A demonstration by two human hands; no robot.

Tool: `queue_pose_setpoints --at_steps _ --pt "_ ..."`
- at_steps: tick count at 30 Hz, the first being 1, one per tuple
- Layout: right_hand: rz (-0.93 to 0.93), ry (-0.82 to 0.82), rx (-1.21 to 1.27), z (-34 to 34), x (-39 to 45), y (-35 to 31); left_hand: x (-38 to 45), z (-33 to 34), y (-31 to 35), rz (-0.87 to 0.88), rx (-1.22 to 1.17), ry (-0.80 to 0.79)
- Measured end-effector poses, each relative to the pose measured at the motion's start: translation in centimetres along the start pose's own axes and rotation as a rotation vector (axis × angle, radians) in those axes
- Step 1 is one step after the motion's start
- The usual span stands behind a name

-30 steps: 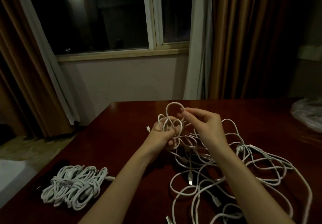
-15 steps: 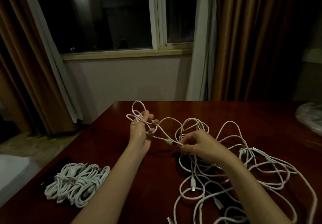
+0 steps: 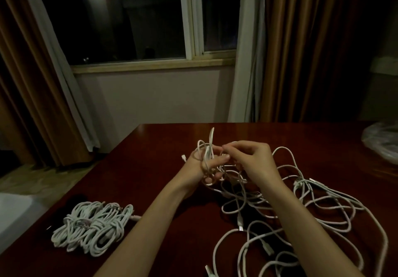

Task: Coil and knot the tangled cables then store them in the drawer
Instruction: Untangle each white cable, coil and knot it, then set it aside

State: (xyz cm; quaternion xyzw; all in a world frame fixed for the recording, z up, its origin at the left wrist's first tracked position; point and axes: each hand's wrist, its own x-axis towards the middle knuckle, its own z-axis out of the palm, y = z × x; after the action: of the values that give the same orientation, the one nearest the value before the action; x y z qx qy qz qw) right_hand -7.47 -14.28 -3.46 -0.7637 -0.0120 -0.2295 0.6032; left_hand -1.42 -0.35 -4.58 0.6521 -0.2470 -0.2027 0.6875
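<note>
Your right hand [image 3: 254, 160] has come back from the tangle [image 3: 301, 210] at 4 o'clock to pinch cable at the coil [image 3: 206, 158] clenched in your left hand [image 3: 206, 166] above tabletop [image 3: 150, 147] centre, so another loop goes on.

On the table [image 3: 150, 147], coiled bundles [image 3: 92, 226] lie left of the tangled cables [image 3: 301, 207].

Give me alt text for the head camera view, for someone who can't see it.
Over a dark red table, a left hand holds a small coil of white cable while the right hand pinches a strand beside it. Tangled cables sprawl right; bundled coils lie left.
</note>
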Motion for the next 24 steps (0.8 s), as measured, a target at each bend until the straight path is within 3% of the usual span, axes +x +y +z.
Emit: queue_pose_setpoints --at_steps 4,7,11,14,16,19,24 --pt "0.117 -0.038 0.157 0.1 0.2 -0.3 -0.2 -0.1 0.3 0.03 -0.092 0.05" --pt "0.268 -0.134 0.338 -0.1 0.3 -0.3 0.1 -0.3 0.7 0.038 -0.316 0.215" --pt "0.311 -0.305 0.182 -0.2 0.1 0.1 0.5 -1.0 0.6 0.08 -0.467 0.344" --pt "0.356 -0.33 0.136 -0.5 0.1 0.3 0.7 -1.5 0.4 0.114 -0.542 0.407" --pt "0.355 -0.287 0.159 -0.8 0.1 0.4 0.8 -2.0 0.4 0.113 -0.546 0.45" --pt "0.255 -0.132 0.219 -0.7 0.1 0.4 0.8 -2.2 0.2 0.067 -0.367 0.435" --pt "0.148 0.095 0.363 -0.6 0.2 0.1 -0.1 -1.4 0.0 -0.01 -0.137 0.15"
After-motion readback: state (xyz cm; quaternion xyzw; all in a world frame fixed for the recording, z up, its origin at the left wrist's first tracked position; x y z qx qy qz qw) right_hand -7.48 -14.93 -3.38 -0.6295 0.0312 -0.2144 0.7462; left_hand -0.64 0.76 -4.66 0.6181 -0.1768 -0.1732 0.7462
